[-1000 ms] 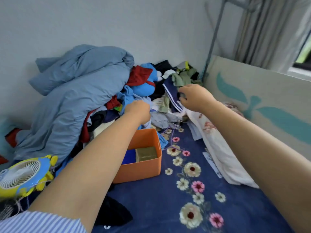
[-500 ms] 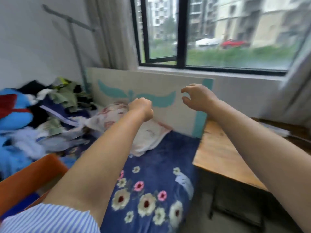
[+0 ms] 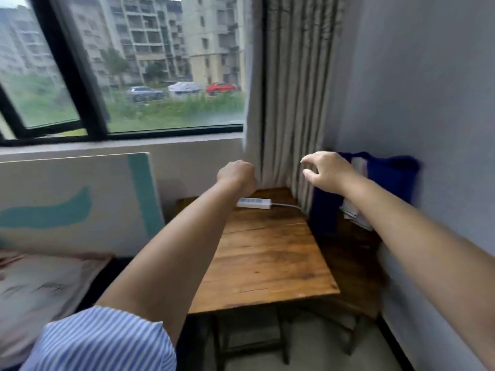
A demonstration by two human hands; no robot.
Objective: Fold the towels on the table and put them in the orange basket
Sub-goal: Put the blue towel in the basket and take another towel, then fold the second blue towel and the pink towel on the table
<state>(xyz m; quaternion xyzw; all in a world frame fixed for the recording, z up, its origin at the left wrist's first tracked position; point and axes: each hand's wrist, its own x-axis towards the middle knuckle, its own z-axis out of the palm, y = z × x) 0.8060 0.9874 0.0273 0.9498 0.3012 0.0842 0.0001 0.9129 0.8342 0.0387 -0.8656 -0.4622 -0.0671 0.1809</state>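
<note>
Most of the wooden table (image 3: 267, 253) is lying bare in the middle. At its far edge a white power strip (image 3: 254, 202) is sitting; at its far right corner blue cloth (image 3: 391, 180) and the curtain (image 3: 292, 103) are crowding in.

power strip (image 3: 254, 203), curtain (image 3: 292, 97), window (image 3: 128, 65)

A wooden table (image 3: 267, 261) stands in the corner by the wall. At its far right, against the wall, lies a heap of blue towels (image 3: 388, 183), with paler striped cloth showing among them, blurred.
</note>
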